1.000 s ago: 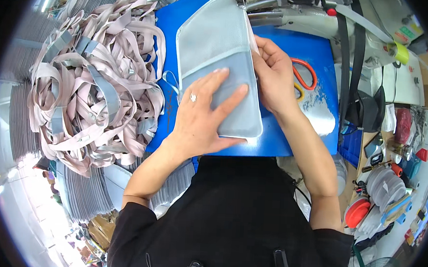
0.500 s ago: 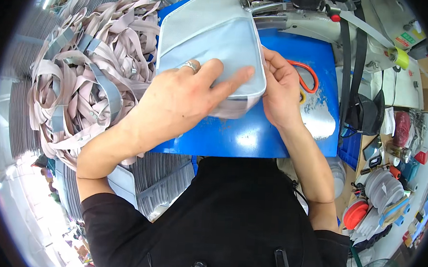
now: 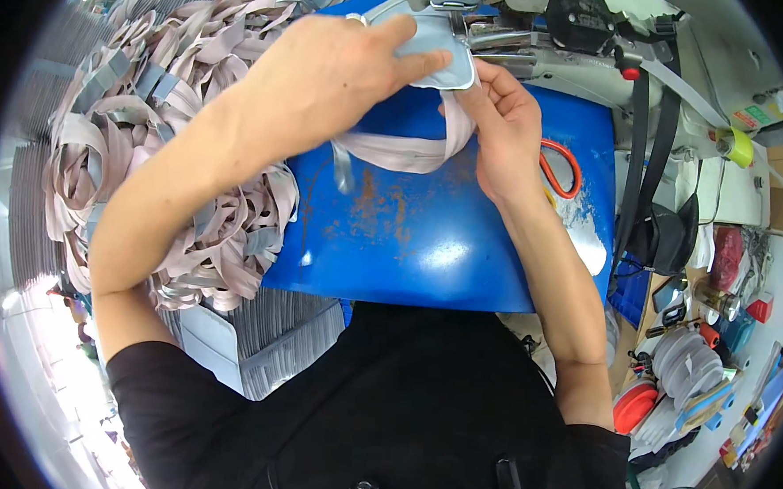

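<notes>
A light blue-grey fabric panel (image 3: 454, 69) with pale piped edges lies under the metal foot of a sewing machine (image 3: 529, 67), its near corner toward me. My left hand (image 3: 325, 77) presses on the panel from the left, thumb and index finger apart and holding nothing; its other fingers are partly hidden. A pale pink fabric strip (image 3: 401, 154) hangs in a loop from the panel's near corner, with a grey end piece (image 3: 342, 169). At that corner, my right hand (image 3: 510, 136) pinches the panel's right edge and the top of the strip between thumb and curled fingers.
Red-handled scissors (image 3: 562, 169) lie right of my right hand on the blue worktable (image 3: 390, 262), whose surface is worn. A large heap of pink strips (image 3: 191, 101) fills the left side. Stacked grey panels (image 3: 285, 332) stand below the table's front left edge. Black belts (image 3: 642, 151) run down the right.
The panel has moved away from me, farther under the machine, and both hands have gone forward with it. More of the hanging pink strip and the blue table now shows.
</notes>
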Demonstrator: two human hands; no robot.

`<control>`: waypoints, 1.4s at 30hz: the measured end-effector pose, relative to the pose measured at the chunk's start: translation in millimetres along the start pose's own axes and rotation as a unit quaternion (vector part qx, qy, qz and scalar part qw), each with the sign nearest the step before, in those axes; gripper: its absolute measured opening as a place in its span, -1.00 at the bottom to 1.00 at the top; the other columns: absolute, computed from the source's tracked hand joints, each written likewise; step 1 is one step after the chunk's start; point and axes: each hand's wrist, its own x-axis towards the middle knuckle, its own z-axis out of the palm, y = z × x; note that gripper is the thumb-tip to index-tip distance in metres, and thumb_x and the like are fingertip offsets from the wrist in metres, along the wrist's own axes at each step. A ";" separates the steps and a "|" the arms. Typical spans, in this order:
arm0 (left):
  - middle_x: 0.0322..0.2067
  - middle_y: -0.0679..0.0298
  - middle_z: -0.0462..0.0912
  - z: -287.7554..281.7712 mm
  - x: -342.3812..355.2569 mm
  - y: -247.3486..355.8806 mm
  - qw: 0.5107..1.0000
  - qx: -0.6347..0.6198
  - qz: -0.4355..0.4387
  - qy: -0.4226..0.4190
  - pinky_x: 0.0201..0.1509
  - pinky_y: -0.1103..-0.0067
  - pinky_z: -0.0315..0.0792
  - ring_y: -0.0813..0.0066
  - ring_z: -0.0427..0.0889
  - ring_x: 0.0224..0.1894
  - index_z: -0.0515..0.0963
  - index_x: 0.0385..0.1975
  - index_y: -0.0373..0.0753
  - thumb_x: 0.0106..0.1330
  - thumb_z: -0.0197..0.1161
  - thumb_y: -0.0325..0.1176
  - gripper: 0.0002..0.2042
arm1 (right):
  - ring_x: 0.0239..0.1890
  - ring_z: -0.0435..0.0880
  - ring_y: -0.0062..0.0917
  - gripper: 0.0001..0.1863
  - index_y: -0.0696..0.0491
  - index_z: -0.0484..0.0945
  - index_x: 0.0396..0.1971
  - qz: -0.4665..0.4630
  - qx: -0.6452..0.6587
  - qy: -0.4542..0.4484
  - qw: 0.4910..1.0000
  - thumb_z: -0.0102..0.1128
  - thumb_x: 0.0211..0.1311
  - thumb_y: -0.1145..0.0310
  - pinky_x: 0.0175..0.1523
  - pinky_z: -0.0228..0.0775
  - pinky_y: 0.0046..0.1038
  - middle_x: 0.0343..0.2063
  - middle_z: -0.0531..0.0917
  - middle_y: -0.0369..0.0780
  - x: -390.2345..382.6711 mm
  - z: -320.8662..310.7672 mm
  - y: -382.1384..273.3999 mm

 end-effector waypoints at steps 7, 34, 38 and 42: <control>-0.15 0.18 0.62 -11.7 10.3 1.9 0.997 0.064 0.033 0.027 -0.28 0.44 0.62 0.27 0.76 -0.35 0.61 0.22 -0.10 0.18 0.27 -0.45 -0.49 | -0.25 0.72 -0.66 -0.76 0.25 0.59 0.02 -0.002 0.003 0.014 1.000 0.24 0.45 0.47 -0.13 0.52 -0.61 -0.22 0.77 -0.20 2.5 1.4 3.8; -0.29 0.07 0.50 29.8 -42.1 131.0 0.911 -0.304 -0.228 0.158 -0.20 0.29 0.48 0.07 0.56 -0.29 0.43 0.36 -0.20 -0.02 0.32 -0.53 -0.24 | -0.19 0.62 -0.62 -0.56 0.09 0.48 0.20 -0.059 -0.128 -0.092 0.986 0.15 0.33 0.63 0.00 0.44 -0.57 -0.27 0.64 -0.29 -76.1 -15.0 -34.8; -0.48 0.19 0.45 32.9 -58.3 113.6 0.903 -0.282 -0.187 0.266 -0.41 0.37 0.44 0.21 0.50 -0.50 0.61 0.19 -0.18 -0.03 0.34 -0.56 -0.38 | -0.17 0.68 -0.33 -0.68 0.06 0.63 -0.09 -0.240 -0.441 -0.148 0.852 0.34 0.11 0.55 -0.06 0.51 -0.42 -0.22 0.64 -0.21 -76.9 -17.1 -39.1; -0.53 0.26 0.41 30.7 -61.9 94.2 0.882 -0.284 -0.171 0.334 -0.52 0.50 0.33 0.43 0.41 -0.58 0.66 0.11 -0.20 0.08 0.35 -0.59 -0.50 | -0.28 0.72 -0.18 -0.69 0.08 0.70 -0.43 -0.200 -0.653 -0.211 0.700 0.43 0.17 0.10 -0.22 0.56 -0.26 -0.35 0.70 -0.10 -49.1 -10.8 -49.4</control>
